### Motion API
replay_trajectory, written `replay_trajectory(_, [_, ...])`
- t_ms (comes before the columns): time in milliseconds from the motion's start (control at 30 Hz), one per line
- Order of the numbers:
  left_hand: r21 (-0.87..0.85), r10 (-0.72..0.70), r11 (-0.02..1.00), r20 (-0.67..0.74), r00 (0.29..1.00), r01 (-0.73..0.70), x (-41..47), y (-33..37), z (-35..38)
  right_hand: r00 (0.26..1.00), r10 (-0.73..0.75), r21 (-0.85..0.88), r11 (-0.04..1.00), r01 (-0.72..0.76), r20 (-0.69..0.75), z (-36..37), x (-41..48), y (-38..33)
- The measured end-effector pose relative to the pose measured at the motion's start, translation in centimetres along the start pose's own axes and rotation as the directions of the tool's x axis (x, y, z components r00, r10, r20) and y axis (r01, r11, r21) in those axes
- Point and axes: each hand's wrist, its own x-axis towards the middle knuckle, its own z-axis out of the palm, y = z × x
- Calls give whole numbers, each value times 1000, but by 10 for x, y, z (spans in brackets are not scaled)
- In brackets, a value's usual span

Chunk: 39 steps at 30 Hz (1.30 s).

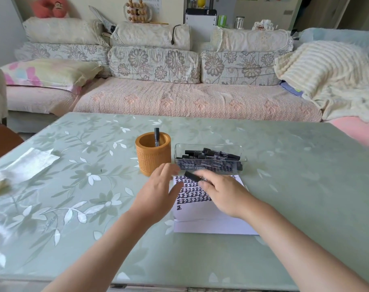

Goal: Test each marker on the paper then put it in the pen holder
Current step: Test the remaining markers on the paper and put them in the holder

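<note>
My right hand [223, 193] grips a black marker [191, 175] over the white paper [209, 220], which carries rows of black test marks. The marker's free end points left toward my left hand [158, 194], whose fingers are spread and blurred just beside it, over the paper's left edge. Behind my left hand stands the orange pen holder [153, 153] with one black marker [156, 137] upright in it. To its right, a clear plastic tray [210, 158] holds several black markers.
The green floral table [74, 186] has a crumpled clear plastic wrapper [25, 163] at the left. A sofa [179, 98] with cushions and a cream blanket [331, 74] runs behind the table's far edge.
</note>
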Motion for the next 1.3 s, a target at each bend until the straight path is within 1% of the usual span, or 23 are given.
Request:
replay_trajectory(67, [37, 53, 998, 13, 999, -53, 1, 2, -5, 997, 20, -39, 999, -18, 69, -1, -2, -4])
replay_trajectory(167, [103, 159, 981, 63, 985, -165, 1, 5, -7, 994, -14, -49, 999, 19, 106, -2, 1, -8])
replay_trajectory(267, [69, 165, 983, 103, 981, -172, 0, 5, -3, 990, -67, -103, 991, 80, 125, 0, 2, -8])
replay_trajectory(333, [86, 165, 981, 126, 978, -176, -1, 3, -1, 989, -90, -129, 986, 105, 115, 3, 1, -6])
replay_trajectory(400, [136, 195, 968, 127, 972, -212, 1, 1, 0, 989, -109, -137, 983, 122, 96, 5, 1, -3])
replay_trajectory(500, [199, 234, 946, 131, 963, -257, 3, 1, -1, 990, -142, -121, 982, 144, 28, 7, 3, 2])
replay_trajectory(533, [205, 233, 944, 134, 963, -257, 4, 2, -1, 984, -176, -134, 976, 173, -10, 7, 4, 3])
replay_trajectory(567, [201, 221, 949, 132, 966, -244, 4, 4, -2, 970, -236, -188, 957, 222, -53, 6, 5, 4])
replay_trajectory(633, [154, 142, 974, 144, 979, -164, 5, 5, -3, 919, -380, -361, 876, 321, -104, 3, 7, 6])
replay_trajectory(667, [113, 106, 986, 159, 982, -124, 5, 4, -4, 900, -421, -410, 845, 343, -115, 2, 9, 5])
replay_trajectory(733, [47, 91, 994, 173, 981, -100, 7, 0, -5, 869, -474, -451, 812, 371, -139, 0, 11, 4])
replay_trajectory(767, [40, 107, 993, 172, 979, -115, 7, -3, -7, 877, -462, -439, 820, 368, -129, 0, 10, 2])
replay_trajectory(833, [93, 176, 977, 167, 970, -193, 8, -7, -10, 918, -383, -370, 871, 323, -100, 4, 8, -2])
replay_trajectory(900, [141, 229, 957, 169, 959, -254, 8, -10, -13, 971, -238, -205, 952, 227, -32, 6, 9, -3])
replay_trajectory(933, [147, 241, 953, 171, 955, -266, 7, -11, -13, 980, -198, -141, 971, 195, -14, 6, 9, -3])
replay_trajectory(967, [144, 247, 951, 171, 954, -272, 7, -12, -13, 983, -186, -115, 976, 183, -9, 6, 9, -2])
replay_trajectory(1033, [114, 233, 960, 183, 955, -256, 7, -14, -13, 974, -227, -165, 961, 222, -14, 7, 10, 0])
replay_trajectory(1100, [81, 201, 971, 227, 953, -224, 6, -14, -11, 948, -314, -260, 921, 290, -56, 9, 11, 1])
replay_trajectory(1200, [58, 116, 989, 285, 951, -138, 5, -17, -10, 902, -419, -368, 859, 355, -108, 8, 12, 3])
replay_trajectory(1233, [51, 78, 994, 291, 954, -97, 4, -20, -12, 895, -430, -379, 853, 360, -117, 6, 13, 5])
replay_trajectory(1300, [39, 43, 998, 261, 964, -54, 2, -28, -17, 922, -364, -337, 891, 303, -132, 2, 10, 8])
